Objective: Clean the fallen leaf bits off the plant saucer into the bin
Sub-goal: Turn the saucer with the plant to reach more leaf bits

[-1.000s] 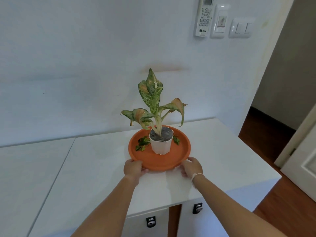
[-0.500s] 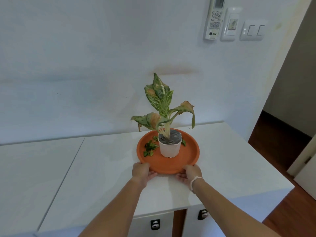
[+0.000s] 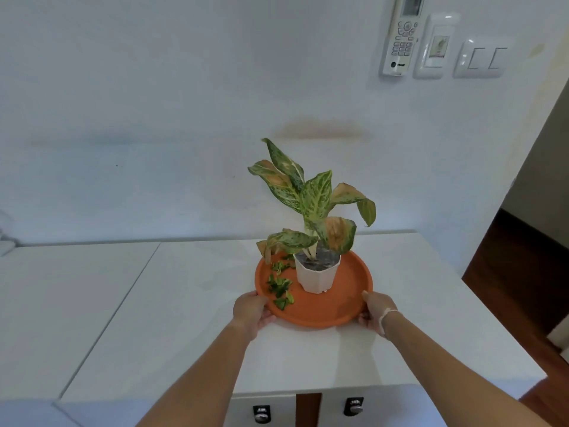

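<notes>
An orange plant saucer [image 3: 338, 306] rests on the white cabinet top [image 3: 184, 303]. A white pot [image 3: 317, 277] with a speckled green and brown plant [image 3: 311, 201] stands in its middle. Several green leaf bits [image 3: 280, 288] lie on the saucer's left side. My left hand [image 3: 251, 311] grips the saucer's left rim, thumb on top. On the right rim my right hand [image 3: 375, 312] holds on, with a white band at the wrist. No bin is in view.
The wall stands close behind the plant. A remote holder [image 3: 400, 35] and switches [image 3: 480, 58] hang on it at upper right. The cabinet's right edge drops to a dark wooden floor [image 3: 517, 272]. Two drawer locks [image 3: 352, 406] show below the front edge.
The saucer has turned, so the leaf bits now lie nearer the front left. Both hands have spread from the near rim out to the left and right sides.
</notes>
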`<state>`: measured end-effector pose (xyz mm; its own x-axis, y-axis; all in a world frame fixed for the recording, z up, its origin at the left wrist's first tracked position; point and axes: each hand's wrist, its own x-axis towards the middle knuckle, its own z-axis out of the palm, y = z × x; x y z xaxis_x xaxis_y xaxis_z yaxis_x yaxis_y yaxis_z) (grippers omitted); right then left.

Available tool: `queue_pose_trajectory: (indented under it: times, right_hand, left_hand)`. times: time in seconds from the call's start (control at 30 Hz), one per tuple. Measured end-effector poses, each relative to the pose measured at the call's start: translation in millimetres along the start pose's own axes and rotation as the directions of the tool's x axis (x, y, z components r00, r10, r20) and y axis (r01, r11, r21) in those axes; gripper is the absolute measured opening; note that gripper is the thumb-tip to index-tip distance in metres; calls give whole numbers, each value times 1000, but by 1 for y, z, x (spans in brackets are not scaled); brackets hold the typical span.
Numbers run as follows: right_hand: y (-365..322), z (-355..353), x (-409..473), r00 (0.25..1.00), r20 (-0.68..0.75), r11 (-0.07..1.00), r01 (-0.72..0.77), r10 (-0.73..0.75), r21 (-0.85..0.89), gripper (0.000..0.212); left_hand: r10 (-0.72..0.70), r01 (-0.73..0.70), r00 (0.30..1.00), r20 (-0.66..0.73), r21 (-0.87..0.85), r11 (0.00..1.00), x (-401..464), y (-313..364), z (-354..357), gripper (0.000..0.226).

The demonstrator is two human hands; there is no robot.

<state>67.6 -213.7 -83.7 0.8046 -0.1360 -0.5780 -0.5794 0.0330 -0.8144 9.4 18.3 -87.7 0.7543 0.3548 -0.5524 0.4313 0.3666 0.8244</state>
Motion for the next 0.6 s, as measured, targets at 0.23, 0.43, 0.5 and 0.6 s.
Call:
queue_pose_trajectory:
  times: [0.23, 0.43, 0.5, 0.6]
  right_hand:
    - [-3, 0, 7, 995, -31, 995, 95, -94, 37, 20]
    - [10, 17, 2, 994, 51, 991, 91, -96, 99, 23]
    - [16, 25, -3, 991, 76, 987, 98, -108, 125, 38]
    - [25, 37, -13, 991, 84, 971, 88, -108, 221, 52]
  left_hand:
    - [-34, 32, 998, -46, -58, 998, -8, -3, 9, 21]
    - [-44, 35, 997, -65, -134, 990, -16, -7, 19, 34]
    - [-46, 35, 997, -58, -171, 985, -20, -9, 24, 38]
    - [-61, 53, 998, -33, -217, 975, -25, -14, 33, 43]
